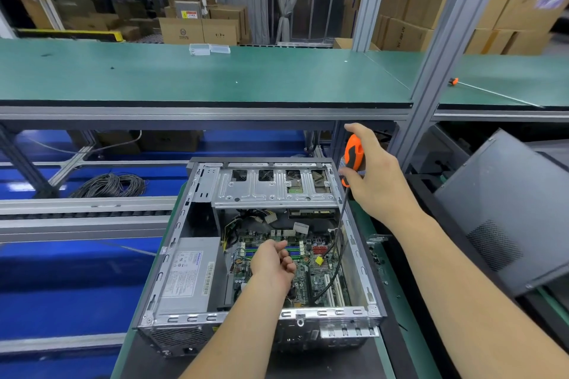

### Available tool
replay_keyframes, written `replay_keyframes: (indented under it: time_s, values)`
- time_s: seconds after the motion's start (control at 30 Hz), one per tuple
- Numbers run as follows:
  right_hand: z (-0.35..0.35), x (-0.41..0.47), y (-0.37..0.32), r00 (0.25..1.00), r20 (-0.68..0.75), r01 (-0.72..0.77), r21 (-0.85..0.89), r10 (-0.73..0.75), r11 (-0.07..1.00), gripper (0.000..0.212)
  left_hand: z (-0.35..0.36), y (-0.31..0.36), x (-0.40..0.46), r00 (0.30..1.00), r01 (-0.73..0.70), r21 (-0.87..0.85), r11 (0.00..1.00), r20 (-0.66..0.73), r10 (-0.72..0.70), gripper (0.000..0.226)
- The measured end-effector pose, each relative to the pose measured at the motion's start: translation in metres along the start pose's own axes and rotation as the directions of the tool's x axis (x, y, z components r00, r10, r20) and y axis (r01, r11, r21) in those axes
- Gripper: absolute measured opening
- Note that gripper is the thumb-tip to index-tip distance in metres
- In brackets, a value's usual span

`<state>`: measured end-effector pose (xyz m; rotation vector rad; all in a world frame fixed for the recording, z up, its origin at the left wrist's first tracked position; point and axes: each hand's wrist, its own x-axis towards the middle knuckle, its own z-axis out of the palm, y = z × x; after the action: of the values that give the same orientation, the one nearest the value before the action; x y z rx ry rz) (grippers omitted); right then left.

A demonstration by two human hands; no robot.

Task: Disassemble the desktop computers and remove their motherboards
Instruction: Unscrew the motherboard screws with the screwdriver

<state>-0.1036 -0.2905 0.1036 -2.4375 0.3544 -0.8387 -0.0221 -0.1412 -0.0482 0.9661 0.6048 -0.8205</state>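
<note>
An open desktop computer case (pixel 172 258) lies on its side before me, its green motherboard (pixel 320 274) showing on the floor of the case. My right hand (pixel 375 175) grips an orange-and-black screwdriver (pixel 352 160) by the handle above the case's right wall; its long shaft slants down into the case toward the board. My left hand (pixel 272 264) is inside the case over the motherboard with its fingers curled; whether they pinch something is hidden. A grey power supply (pixel 187 277) sits in the left of the case, and a metal drive cage (pixel 274 188) spans the far end.
A green shelf (pixel 197 77) runs above and behind the case, with small clear plastic boxes (pixel 209 49) on it and a second screwdriver (pixel 455 81) at the right. A grey case side panel (pixel 505 203) leans at the right. Coiled cables (pixel 110 184) lie at the left.
</note>
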Motion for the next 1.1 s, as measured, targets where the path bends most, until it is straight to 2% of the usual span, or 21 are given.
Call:
replay_keyframes:
  time_s: [0.33,0.57,0.73,0.83,1.03,1.1]
  values:
    - [-0.024,0.010,-0.021,0.994,-0.076,0.075,0.029,-0.073,0.997,0.083,0.001,0.001,-0.008,1.000,-0.014,0.037,0.999,-0.015,0.015,0.016]
    - [-0.054,0.033,-0.056,0.964,-0.246,0.149,0.200,-0.098,0.968,0.071,0.003,-0.001,-0.011,0.998,-0.054,0.122,0.991,-0.010,0.056,0.024]
    - [-0.055,0.042,-0.072,0.954,-0.274,0.180,0.192,-0.124,0.965,0.069,0.006,-0.002,-0.010,0.992,0.021,0.111,0.994,0.125,-0.035,0.043]
    - [-0.051,0.041,-0.075,0.963,-0.248,0.163,0.205,-0.110,0.965,0.069,0.008,-0.002,-0.008,0.978,0.086,0.129,0.988,0.181,-0.108,0.042]
    - [-0.054,0.043,-0.078,0.957,-0.254,0.186,0.169,-0.139,0.968,0.068,0.008,-0.005,-0.005,0.967,0.112,0.180,0.977,0.205,-0.149,0.038]
    - [-0.058,0.044,-0.078,0.949,-0.281,0.192,0.160,-0.142,0.968,0.067,0.007,-0.005,-0.005,0.976,0.111,0.143,0.983,0.171,-0.135,0.038]
